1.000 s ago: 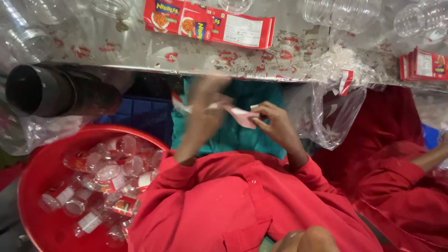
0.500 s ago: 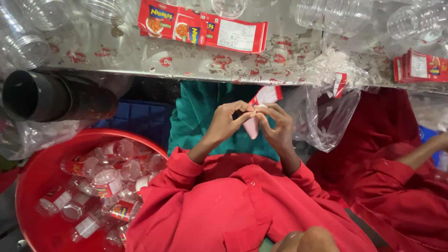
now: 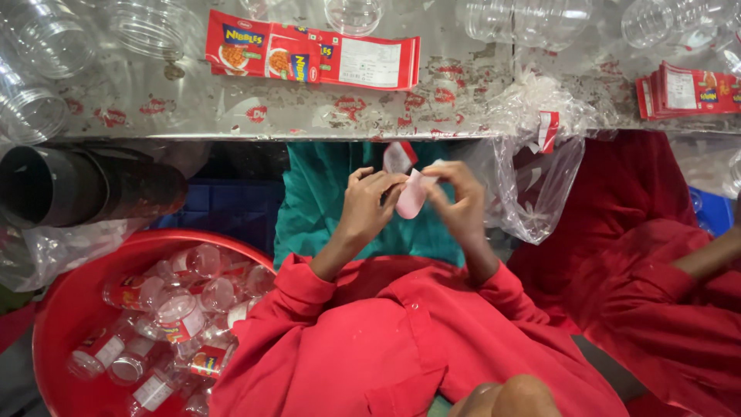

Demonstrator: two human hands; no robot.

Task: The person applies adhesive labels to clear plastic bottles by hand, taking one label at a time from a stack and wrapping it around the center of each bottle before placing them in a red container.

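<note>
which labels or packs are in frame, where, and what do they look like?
Label sleeve: between both hands, small, pale pink, red end.
Flat labels: metal table, top centre; red with a white panel.
Label stack: table, far right; red, white panel.
Labelled jars: in the red tub, lower left; clear with red bands.

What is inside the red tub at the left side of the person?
The red tub holds many small clear plastic jars, several with red labels, lying in a loose pile. What lies under the pile cannot be seen, and the red sleeve covers the tub's right edge.
</note>
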